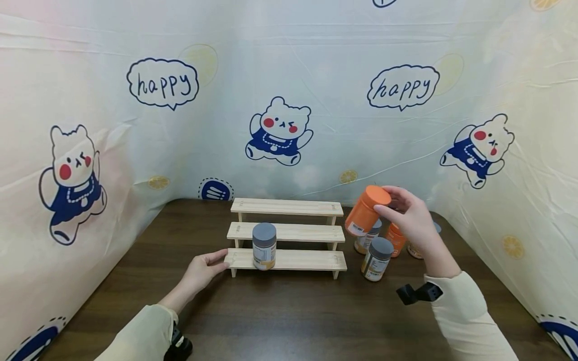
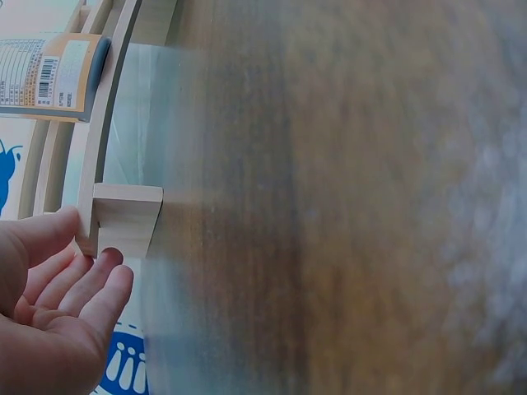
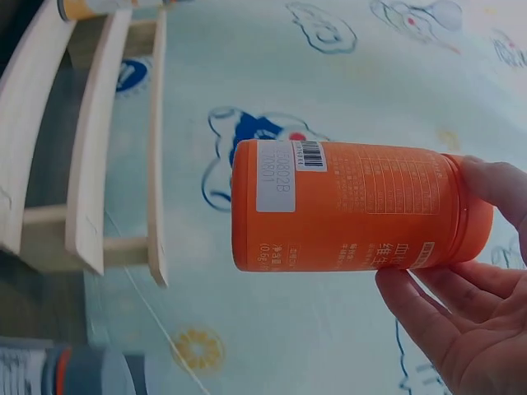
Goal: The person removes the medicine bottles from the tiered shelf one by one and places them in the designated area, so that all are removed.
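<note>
My right hand (image 1: 413, 215) holds an orange plastic bottle (image 1: 367, 210) by its cap end, tilted and raised over the table. In the right wrist view the bottle (image 3: 346, 210) shows a barcode and white printing, with thumb and fingers around the cap. A three-step wooden shelf (image 1: 311, 260) stands in the middle. My left hand (image 1: 203, 273) pinches the left end of its lowest step; in the left wrist view the thumb (image 2: 49, 234) lies against the board, with fingers around its end. A grey-capped bottle (image 1: 264, 245) stands on that lowest step.
Right of the shelf, a grey-capped bottle (image 1: 377, 259) stands on the dark wooden table (image 1: 289, 316). Behind it are another grey-capped bottle (image 1: 368, 238), an orange bottle (image 1: 396, 239) and a partly hidden bottle (image 1: 414, 250). A printed cloth (image 1: 334, 135) hangs around the table.
</note>
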Demonstrator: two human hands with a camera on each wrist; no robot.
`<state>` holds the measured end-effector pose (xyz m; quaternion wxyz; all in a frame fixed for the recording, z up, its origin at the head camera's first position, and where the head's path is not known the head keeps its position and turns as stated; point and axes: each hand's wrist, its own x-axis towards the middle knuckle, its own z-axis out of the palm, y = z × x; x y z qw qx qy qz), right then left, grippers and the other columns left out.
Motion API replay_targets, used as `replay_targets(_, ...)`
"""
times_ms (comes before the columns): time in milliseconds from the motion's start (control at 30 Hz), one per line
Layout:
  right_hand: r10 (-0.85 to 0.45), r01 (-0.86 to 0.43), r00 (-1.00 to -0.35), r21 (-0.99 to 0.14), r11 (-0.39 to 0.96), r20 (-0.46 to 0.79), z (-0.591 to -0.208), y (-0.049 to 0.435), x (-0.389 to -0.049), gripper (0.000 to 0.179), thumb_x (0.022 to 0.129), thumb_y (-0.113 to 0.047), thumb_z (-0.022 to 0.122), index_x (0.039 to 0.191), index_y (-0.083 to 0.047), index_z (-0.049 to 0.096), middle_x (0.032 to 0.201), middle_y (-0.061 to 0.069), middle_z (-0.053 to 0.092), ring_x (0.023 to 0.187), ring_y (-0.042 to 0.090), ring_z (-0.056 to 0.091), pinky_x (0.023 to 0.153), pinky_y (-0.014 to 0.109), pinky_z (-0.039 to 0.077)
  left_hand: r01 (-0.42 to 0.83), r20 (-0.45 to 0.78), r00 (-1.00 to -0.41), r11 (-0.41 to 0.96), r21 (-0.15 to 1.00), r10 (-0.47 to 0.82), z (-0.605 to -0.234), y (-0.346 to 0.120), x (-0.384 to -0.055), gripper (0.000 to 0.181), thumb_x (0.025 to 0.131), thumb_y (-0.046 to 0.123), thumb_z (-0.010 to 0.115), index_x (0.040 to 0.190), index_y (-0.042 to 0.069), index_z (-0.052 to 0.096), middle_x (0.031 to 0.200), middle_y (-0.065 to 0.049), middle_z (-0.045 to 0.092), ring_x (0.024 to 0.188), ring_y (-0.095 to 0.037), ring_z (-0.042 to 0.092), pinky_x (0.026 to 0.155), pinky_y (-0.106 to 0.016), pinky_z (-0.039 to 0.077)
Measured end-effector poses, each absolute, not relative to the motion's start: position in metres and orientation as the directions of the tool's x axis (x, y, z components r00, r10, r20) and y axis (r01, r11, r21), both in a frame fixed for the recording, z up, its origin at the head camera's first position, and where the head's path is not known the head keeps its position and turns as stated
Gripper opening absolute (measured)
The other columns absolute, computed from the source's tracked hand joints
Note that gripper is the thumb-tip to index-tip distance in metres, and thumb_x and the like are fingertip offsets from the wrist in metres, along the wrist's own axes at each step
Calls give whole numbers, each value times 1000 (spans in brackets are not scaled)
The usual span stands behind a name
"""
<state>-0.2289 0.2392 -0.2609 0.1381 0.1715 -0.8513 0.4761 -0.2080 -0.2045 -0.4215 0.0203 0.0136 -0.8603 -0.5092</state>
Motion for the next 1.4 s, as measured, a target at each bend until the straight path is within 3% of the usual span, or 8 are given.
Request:
replay_targets(200,-100,-397,-907,-748,533,410,-258,263,-221,54,90,-28,61,134,-4,44,120,16,54,98,10,53,76,20,45,-8,13,-999,469,883,-41,-421,-204,-208,42,88,12,63,127,-1,54,128,-19,50,117,-31,47,85,-38,45)
replay_targets(467,-23,-318,-928,-758,569,372,-265,294,-217,56,91,-32,58,137,-6,41,122,7,53,99,3,51,87,42,44,-16,7,-999,473,881,-47,-420,-203,-208,42,88,12,63,127,0,54,128,-20,50,118,-32,46,88,-41,44)
replay_targets(667,18,-292,-929,-763,577,368,-274,315,-213,55,91,-31,59,135,-3,42,117,-3,52,98,1,50,77,17,44,-20,3,-999,475,880,-48,-420,-203,-208,42,88,12,63,127,0,54,128,-20,50,117,-32,47,87,-41,44)
replay_targets(800,47,-253,-937,-766,590,346,-282,326,-211,58,90,-33,59,134,-1,42,116,-4,51,95,-1,49,75,16,43,-20,4,-999,477,878,-49,-421,-204,-209,43,87,12,63,127,0,54,128,-20,49,118,-32,45,87,-41,44)
replay_targets(933,60,-208,-949,-758,618,309,-293,338,-212,62,89,-36,59,134,2,40,119,6,51,94,-2,48,76,20,45,-21,3,-999,481,877,-48,-421,-204,-209,43,87,12,64,128,0,54,128,-20,49,118,-33,45,87,-41,44)
replay_targets(1033,55,-180,-959,-749,638,278,-306,346,-214,63,90,-37,58,134,3,39,123,18,49,97,6,49,75,22,45,-21,3,-999,477,878,-49,-421,-203,-209,43,87,12,64,127,0,54,128,-20,49,118,-32,46,86,-40,45)
replay_targets(1200,42,-138,-976,-755,641,214,-330,355,-220,67,90,-40,57,133,6,36,125,27,45,107,34,48,73,22,46,-15,6,-999,481,876,-44,-421,-203,-208,44,88,13,63,128,-1,53,129,-18,49,119,-31,44,85,-37,46)
replay_targets(1400,43,-73,-990,-754,653,133,-351,357,-227,72,88,-44,58,132,8,35,125,32,44,111,44,45,85,47,45,-2,19,-999,478,878,-40,-423,-204,-208,44,88,13,63,128,-1,53,129,-18,49,120,-31,44,85,-36,46)
